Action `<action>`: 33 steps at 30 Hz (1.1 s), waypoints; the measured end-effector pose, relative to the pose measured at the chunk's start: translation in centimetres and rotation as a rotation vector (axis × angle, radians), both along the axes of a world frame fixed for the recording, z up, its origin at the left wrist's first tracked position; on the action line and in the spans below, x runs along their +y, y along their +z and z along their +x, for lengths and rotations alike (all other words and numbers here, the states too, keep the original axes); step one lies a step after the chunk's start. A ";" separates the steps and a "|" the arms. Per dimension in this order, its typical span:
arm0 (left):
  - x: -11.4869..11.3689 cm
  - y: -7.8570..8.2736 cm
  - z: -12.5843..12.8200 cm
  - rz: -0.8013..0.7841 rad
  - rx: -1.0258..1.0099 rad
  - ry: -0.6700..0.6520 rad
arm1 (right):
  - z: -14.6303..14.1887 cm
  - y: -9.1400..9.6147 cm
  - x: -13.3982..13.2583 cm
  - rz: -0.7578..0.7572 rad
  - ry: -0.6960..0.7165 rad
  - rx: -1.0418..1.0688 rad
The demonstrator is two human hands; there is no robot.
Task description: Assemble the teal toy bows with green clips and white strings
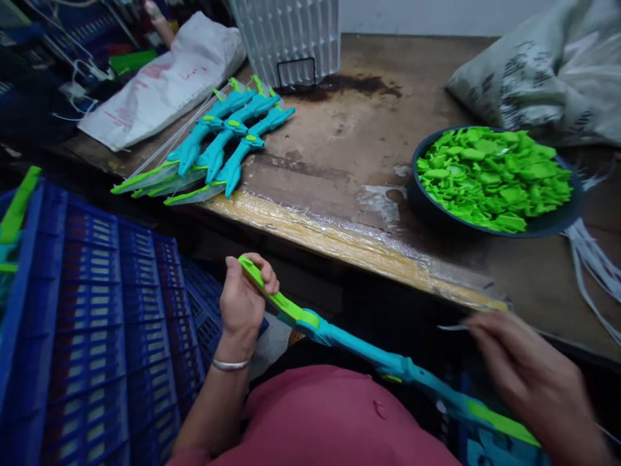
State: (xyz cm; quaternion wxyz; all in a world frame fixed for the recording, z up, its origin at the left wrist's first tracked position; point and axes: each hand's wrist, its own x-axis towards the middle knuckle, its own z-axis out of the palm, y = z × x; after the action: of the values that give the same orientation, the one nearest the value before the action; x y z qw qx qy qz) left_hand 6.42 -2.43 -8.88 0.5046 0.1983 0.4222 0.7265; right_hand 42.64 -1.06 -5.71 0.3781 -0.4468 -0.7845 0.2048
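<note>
A teal toy bow [369,349] with bright green tips slants across my lap, its far end low at the right. My left hand [245,294] is closed around the green tip at its upper left end. Pinched in my right hand [533,369], which is smeared by motion, is a thin white string [452,327] whose short end sticks out to the left. That hand is above the bow's lower right end; whether it touches the bow I cannot tell. Several similar bows [226,139] lie stacked at the table's left, with white strings stretched along them.
On the table [330,142], a dark bowl [420,194] heaped with green plastic pieces [490,175] stands at right. White strings [589,252] hang beside it. Sacks [160,81] lie at left and back right. A ribbed translucent panel [291,39] stands behind. Blue crates [97,323] are at my left.
</note>
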 end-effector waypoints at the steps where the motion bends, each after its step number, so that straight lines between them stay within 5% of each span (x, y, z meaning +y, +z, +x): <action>1: -0.3 0.9 0.7 0.038 0.020 -0.020 | -2.4 0.6 0.6 0.004 0.077 -0.026; 5: -1.6 4.0 2.7 0.163 0.089 -0.115 | -12.2 4.2 2.2 0.002 0.384 0.067; 9: -3.3 5.0 3.3 0.253 0.062 -0.182 | -17.4 6.8 1.7 0.010 0.565 0.141; 33: -4.2 3.4 3.5 0.255 0.025 -0.208 | -19.3 6.0 -0.3 0.053 0.627 0.072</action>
State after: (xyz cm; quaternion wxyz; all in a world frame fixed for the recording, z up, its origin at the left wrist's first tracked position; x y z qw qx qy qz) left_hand 9.95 -6.63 -5.52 0.5426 0.3123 0.3098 0.7156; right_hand 23.29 -1.38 0.27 0.3354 -0.1658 -0.8752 0.3066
